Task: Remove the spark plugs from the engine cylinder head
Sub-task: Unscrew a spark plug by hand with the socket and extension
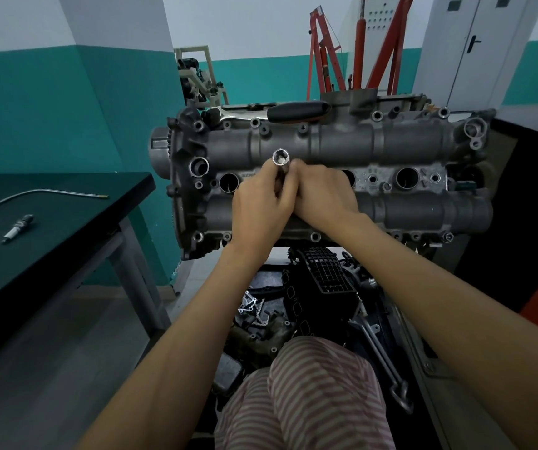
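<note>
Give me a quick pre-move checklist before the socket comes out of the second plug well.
1. Both hands on spark plug socket: ok, left hand and right hand grip it.
2. Plug held inside socket: cannot tell, hidden.
3. Ratchet parked clear: ok, resting on the far edge of the cylinder head.
4. Drop spot for plug: ok, one spark plug already lies on the table.
5. Other wells empty: cannot tell, too dark.

A dark green bench [66, 203] stands at left carrying a bent metal tube [34, 193]. A red engine hoist [358, 47] stands behind, beside grey cabinet doors [475, 43].
</note>
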The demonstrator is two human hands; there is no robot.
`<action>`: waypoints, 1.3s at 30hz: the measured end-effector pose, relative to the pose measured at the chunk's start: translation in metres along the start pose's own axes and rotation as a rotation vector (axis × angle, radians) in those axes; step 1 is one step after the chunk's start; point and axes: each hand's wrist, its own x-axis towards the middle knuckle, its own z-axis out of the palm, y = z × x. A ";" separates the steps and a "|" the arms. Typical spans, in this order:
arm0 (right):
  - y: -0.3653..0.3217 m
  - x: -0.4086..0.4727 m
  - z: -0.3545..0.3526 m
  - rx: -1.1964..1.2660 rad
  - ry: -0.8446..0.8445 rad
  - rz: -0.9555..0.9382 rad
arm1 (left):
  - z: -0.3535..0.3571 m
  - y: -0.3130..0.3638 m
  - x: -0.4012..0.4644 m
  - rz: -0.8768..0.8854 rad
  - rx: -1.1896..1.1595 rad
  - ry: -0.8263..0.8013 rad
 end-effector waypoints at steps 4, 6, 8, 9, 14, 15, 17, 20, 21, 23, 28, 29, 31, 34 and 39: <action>0.000 0.000 -0.003 -0.007 -0.017 0.019 | 0.002 0.000 0.002 -0.023 -0.035 0.020; 0.001 0.000 -0.002 -0.013 -0.034 0.019 | 0.001 0.001 0.001 -0.010 -0.027 0.015; 0.001 0.001 -0.001 -0.025 -0.043 0.006 | 0.000 0.001 0.000 -0.006 -0.016 0.013; 0.001 0.001 -0.001 -0.018 -0.041 0.002 | 0.000 0.001 0.000 -0.014 -0.014 0.013; 0.001 0.001 0.001 0.019 -0.012 -0.010 | 0.000 0.000 0.000 -0.020 0.006 -0.005; 0.001 0.000 0.000 0.020 -0.005 -0.004 | 0.000 0.000 0.000 -0.016 0.010 -0.010; 0.001 0.000 -0.001 0.017 -0.002 0.012 | 0.000 0.001 0.001 -0.019 0.003 -0.006; 0.000 0.000 -0.003 0.020 -0.032 0.026 | 0.000 0.002 0.002 -0.034 -0.039 0.024; 0.000 0.000 -0.003 0.026 -0.041 0.027 | 0.001 0.002 0.001 -0.032 -0.042 0.026; 0.001 0.001 -0.002 0.011 -0.053 0.011 | 0.001 0.002 0.000 -0.026 -0.030 0.022; 0.001 0.000 0.000 0.046 -0.030 -0.003 | 0.001 0.000 -0.001 -0.024 -0.005 0.007; 0.001 0.000 0.001 0.057 -0.029 0.001 | 0.000 0.000 -0.001 -0.017 -0.003 0.002; 0.001 0.000 0.000 0.051 -0.026 0.006 | 0.000 0.000 0.000 -0.011 -0.001 -0.003; 0.001 0.000 -0.003 0.035 -0.017 0.015 | 0.000 0.001 0.002 -0.034 -0.020 0.013; 0.002 0.001 0.000 0.024 -0.056 0.028 | 0.001 0.001 0.000 -0.020 -0.019 0.016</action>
